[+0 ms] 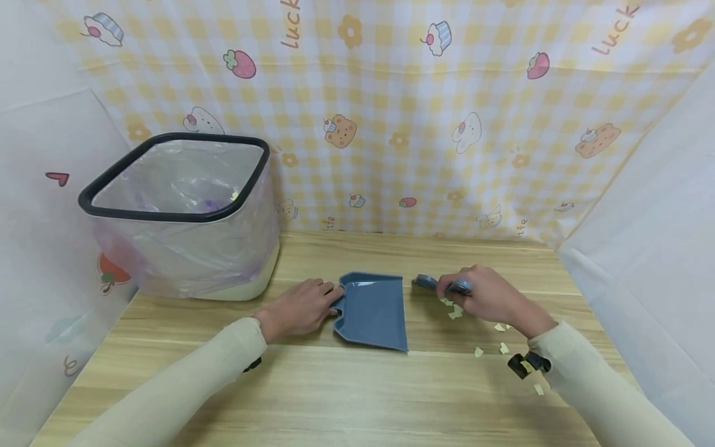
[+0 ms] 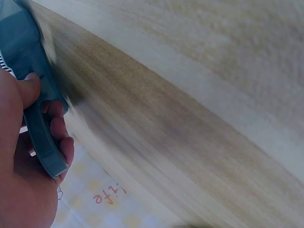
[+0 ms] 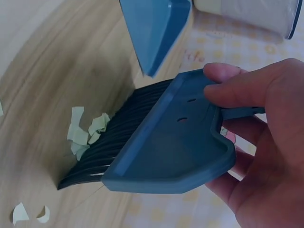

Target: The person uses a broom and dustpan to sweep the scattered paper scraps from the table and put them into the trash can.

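A blue-grey dustpan [image 1: 373, 315] lies on the table, its wide edge facing right. My left hand [image 1: 304, 307] grips its handle [image 2: 45, 142], with the thumb on top and fingers curled around from below. To the right of the pan, my right hand [image 1: 487, 294] holds a matching hand brush [image 3: 166, 147] by its handle. The dark bristles [image 3: 121, 130] are bent against the table. Close against them sits a small cluster of pale yellow paper scraps [image 3: 78, 132]. In the head view, more scraps [image 1: 504, 348] are scattered below the right hand and forearm.
At the back left stands a bin [image 1: 251, 288] with a black rim [image 1: 151, 215] and a clear plastic liner. A yellow checked curtain [image 1: 391, 167] hangs behind the wooden table [image 1: 335, 397]. White sheets [image 1: 659, 261] close off both sides.
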The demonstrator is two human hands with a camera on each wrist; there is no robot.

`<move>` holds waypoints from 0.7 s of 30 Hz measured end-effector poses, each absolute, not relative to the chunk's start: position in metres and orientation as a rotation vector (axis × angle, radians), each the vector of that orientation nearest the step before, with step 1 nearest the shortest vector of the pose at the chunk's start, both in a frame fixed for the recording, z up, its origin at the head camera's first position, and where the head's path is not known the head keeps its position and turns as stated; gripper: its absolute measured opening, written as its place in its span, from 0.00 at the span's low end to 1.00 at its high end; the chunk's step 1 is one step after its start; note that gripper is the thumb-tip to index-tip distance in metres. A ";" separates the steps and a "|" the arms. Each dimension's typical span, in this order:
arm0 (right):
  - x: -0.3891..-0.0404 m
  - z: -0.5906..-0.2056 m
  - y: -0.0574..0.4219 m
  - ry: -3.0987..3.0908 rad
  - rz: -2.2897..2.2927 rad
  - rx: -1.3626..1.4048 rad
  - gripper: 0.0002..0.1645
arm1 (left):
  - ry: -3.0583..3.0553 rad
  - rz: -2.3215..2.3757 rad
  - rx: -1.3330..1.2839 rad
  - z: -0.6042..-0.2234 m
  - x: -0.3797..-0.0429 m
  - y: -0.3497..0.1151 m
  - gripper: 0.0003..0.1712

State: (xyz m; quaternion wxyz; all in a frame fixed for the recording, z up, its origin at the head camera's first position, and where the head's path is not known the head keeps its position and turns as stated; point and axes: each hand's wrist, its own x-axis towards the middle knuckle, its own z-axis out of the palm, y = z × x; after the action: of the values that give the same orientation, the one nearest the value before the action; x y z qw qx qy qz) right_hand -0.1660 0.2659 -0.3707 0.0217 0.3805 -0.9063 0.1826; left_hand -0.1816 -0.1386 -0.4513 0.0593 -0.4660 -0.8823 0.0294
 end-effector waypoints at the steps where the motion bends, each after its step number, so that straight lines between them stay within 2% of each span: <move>1: -0.164 -0.371 0.265 -2.810 0.581 1.183 0.21 | -2.673 0.091 -1.410 -0.452 -0.182 -0.139 0.21; 13: -0.149 -0.367 0.258 -2.755 0.690 1.304 0.24 | -2.667 0.094 -1.412 -0.452 -0.182 -0.140 0.22; 21: -0.144 -0.355 0.256 -2.730 0.685 1.205 0.24 | -2.685 0.113 -1.414 -0.453 -0.182 -0.140 0.22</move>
State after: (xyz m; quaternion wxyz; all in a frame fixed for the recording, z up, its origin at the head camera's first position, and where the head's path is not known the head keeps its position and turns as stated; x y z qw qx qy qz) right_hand -0.1438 0.2564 -0.3548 0.0398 0.3932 -0.8910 0.2234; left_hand -0.1824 -0.1398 -0.4525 0.0525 -0.4650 -0.8830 0.0370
